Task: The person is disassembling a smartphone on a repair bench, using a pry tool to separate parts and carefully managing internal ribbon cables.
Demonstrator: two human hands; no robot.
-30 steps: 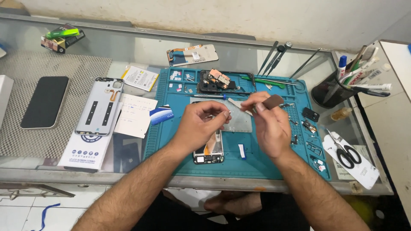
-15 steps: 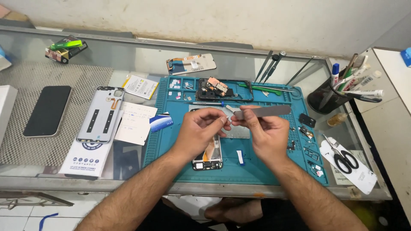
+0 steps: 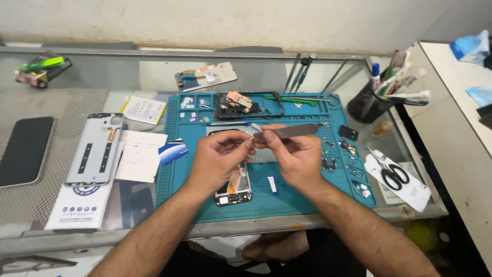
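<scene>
Both forearms come up from the bottom edge and converge over the middle of the teal work mat [image 3: 287, 197], wrists bent so the hands meet above an opened phone [image 3: 234, 185] lying on the mat. The left hand [image 3: 218, 160] is curled, fingers drawn in toward the thumb, its fingertips pinched at a small pale piece [image 3: 255, 126] held right where the two hands touch (too small to tell what it is). The right hand [image 3: 293, 156] is likewise closed, thumb and forefinger gripping a flat grey metal pry tool [image 3: 289, 130] whose blade runs out to the right, roughly level, above the mat. Just beyond the hands a thin screwdriver [image 3: 225, 123] lies on the mat, and farther back sits a dismantled phone frame [image 3: 246, 105]. Left of the mat a grey back cover [image 3: 97, 149] rests on the glass table [image 3: 128, 77], with a dark phone [image 3: 25, 151] farther left. Scissors [image 3: 392, 172] lie to the right, near a black tool cup [image 3: 366, 105].
</scene>
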